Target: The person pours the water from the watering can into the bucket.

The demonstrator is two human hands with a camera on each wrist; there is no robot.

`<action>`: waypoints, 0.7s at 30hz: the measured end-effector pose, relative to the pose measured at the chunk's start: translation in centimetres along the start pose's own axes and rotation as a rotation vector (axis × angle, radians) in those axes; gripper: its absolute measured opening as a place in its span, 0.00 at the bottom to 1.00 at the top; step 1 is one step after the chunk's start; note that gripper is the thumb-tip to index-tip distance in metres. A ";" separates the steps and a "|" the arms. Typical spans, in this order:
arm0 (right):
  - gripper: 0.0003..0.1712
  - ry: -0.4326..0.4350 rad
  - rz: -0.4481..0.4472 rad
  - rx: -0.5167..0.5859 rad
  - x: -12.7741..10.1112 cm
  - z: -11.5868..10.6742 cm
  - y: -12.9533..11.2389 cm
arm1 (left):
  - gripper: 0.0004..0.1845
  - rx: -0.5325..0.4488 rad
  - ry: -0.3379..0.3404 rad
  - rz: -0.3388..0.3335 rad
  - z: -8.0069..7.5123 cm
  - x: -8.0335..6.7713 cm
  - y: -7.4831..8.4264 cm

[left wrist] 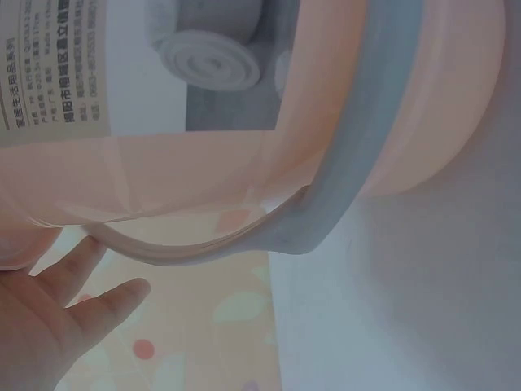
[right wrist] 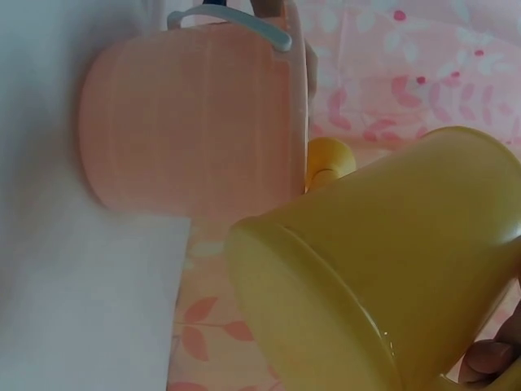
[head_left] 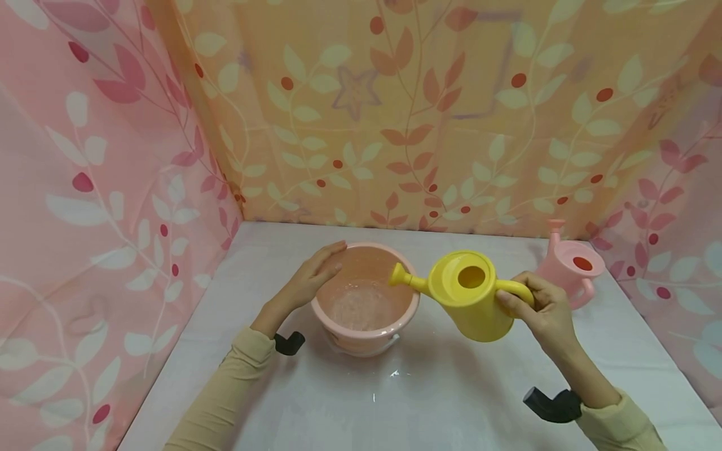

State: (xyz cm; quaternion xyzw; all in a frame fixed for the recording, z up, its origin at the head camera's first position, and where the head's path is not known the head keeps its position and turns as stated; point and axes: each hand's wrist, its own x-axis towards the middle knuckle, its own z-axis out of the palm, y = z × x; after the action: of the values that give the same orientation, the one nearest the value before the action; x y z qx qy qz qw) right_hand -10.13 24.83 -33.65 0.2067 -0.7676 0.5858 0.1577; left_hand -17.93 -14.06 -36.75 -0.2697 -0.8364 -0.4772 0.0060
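Observation:
A yellow watering can [head_left: 479, 313] is held up by its handle in my right hand [head_left: 544, 313]. Its sprinkler head reaches over the right rim of a pink bucket [head_left: 361, 341], which has water [head_left: 361, 307] in the bottom. My left hand [head_left: 307, 275] rests at the bucket's left rim, fingers extended. In the left wrist view that hand [left wrist: 49, 318] shows spread fingers near the rim, beside the grey bucket handle [left wrist: 350, 147] and a printed label [left wrist: 49, 65]. The right wrist view shows the can's body [right wrist: 391, 244] tilted, right of the bucket [right wrist: 195, 122].
A pink watering can [head_left: 570, 266] stands at the back right of the white-covered table [head_left: 429, 401]. Floral curtains [head_left: 350, 125] hang behind and at both sides. Wet spots [head_left: 395, 374] shine on the cover in front of the bucket.

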 end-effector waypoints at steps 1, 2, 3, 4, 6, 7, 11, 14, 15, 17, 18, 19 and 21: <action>0.08 -0.002 0.002 -0.003 0.0 0.0 0.0 | 0.24 0.001 0.001 0.002 0.0 0.0 0.0; 0.07 -0.005 0.002 -0.002 0.1 0.0 -0.1 | 0.24 0.000 0.001 0.003 0.0 0.0 0.0; 0.07 -0.008 0.003 0.004 0.1 0.0 -0.1 | 0.24 0.001 0.001 0.002 0.0 0.0 0.0; 0.07 -0.012 0.004 0.008 0.2 0.1 -0.1 | 0.24 0.001 0.000 0.001 0.0 0.0 0.1; 0.07 -0.017 0.005 0.011 0.2 0.1 -0.2 | 0.24 0.001 0.000 -0.001 0.0 0.0 0.0; 0.07 -0.019 0.004 0.014 0.2 0.1 -0.2 | 0.24 0.001 -0.001 -0.003 0.0 0.0 0.0; 0.07 -0.021 0.005 0.007 0.3 0.1 -0.2 | 0.25 -0.002 0.003 0.000 0.2 0.2 -1.0; 0.08 -0.025 0.003 0.018 0.3 0.1 -0.1 | 0.25 -0.002 0.013 0.009 0.5 0.5 -2.5; 0.08 -0.027 0.002 0.025 0.3 0.1 -0.1 | 0.25 0.001 0.016 0.011 0.6 0.6 -3.0; 0.08 -0.031 0.000 0.036 0.3 0.1 -0.1 | 0.25 0.004 0.020 0.015 0.7 0.7 -3.8; 0.08 -0.031 0.000 0.036 0.3 0.1 -0.1 | 0.25 0.006 0.020 0.018 0.7 0.7 -3.9; 0.08 -0.031 0.001 0.035 0.3 0.1 -0.1 | 0.25 0.011 0.021 0.019 0.7 0.7 -4.0; 0.08 -0.032 0.002 0.034 0.4 0.1 -0.1 | 0.25 0.017 0.022 0.022 0.7 0.7 -4.1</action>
State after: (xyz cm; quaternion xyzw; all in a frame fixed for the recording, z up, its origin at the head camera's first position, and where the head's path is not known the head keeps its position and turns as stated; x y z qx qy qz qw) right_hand -10.40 24.63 -33.45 0.2177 -0.7602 0.5956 0.1414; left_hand -20.20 -14.84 -40.24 -0.2736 -0.8373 -0.4728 0.0230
